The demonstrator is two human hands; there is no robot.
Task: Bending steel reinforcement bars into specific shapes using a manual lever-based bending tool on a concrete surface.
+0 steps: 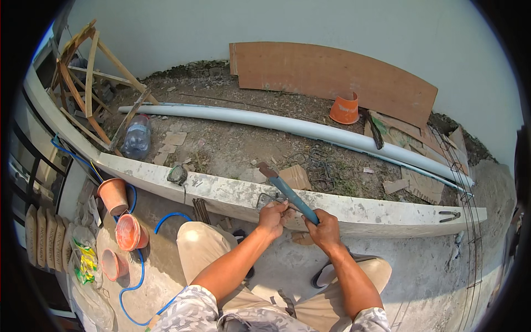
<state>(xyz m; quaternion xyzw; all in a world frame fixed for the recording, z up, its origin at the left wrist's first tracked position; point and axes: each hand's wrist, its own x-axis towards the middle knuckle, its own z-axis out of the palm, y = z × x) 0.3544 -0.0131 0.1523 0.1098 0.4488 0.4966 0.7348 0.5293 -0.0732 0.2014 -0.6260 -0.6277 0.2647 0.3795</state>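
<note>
My right hand (325, 230) is closed round the lower end of a blue-green metal bar tool (292, 194) with a rusty head, which slants up to the left over the low concrete wall (224, 187). My left hand (274, 219) pinches a thin bent steel wire piece (267, 200) beside the tool; its exact shape is partly hidden by the fingers and tool. Beyond the wall, a heap of bent steel stirrups (321, 168) lies on the soil. Several straight steel rods (200, 211) lean against the wall's near side.
Pliers (449, 216) and a dark round object (177, 174) lie on the wall. A white pipe (265, 119) crosses the soil. Buckets (113, 196) and a blue hose (143, 265) are at left. A long rebar cage (473, 240) stands at right, a wooden frame (89, 79) at upper left.
</note>
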